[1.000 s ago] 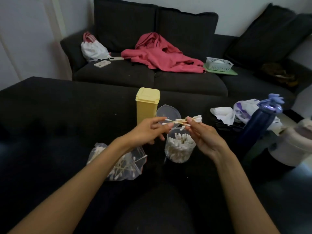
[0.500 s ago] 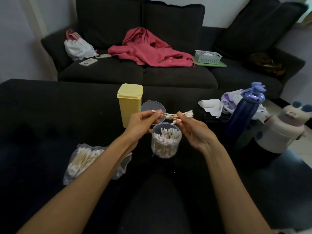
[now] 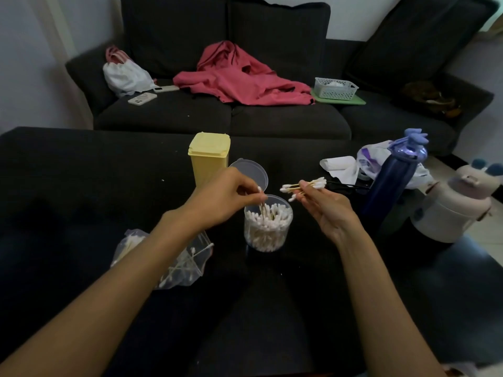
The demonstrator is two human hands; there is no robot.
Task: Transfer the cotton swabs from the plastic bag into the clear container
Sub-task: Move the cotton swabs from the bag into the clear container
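Nearest, at lower left of the frame, the plastic bag (image 3: pixel 174 261) lies on the dark table (image 3: pixel 68 186) under the left forearm, with a fair number of swabs inside it, so the job looks only partly done. Just beyond, in the middle, the clear container (image 3: pixel 268 223) stands upright and well filled with white tips. The left hand (image 3: pixel 226 198) is over its rim, fingers pinching a single swab (image 3: pixel 71 201) upright with its lower end down among the others; this looks like the placing step. To the right, the right hand (image 3: pixel 325 206) grips a small bundle of swabs (image 3: pixel 303 185) level, held just beside the container. I'd say the next move calls for letting that one go, then drawing another from the bundle and keeping it vertical so it slides in. Behind stand the round lid (image 3: pixel 253 172) and a yellow box (image 3: pixel 209 156); farther back, the sofa (image 3: pixel 223 121).
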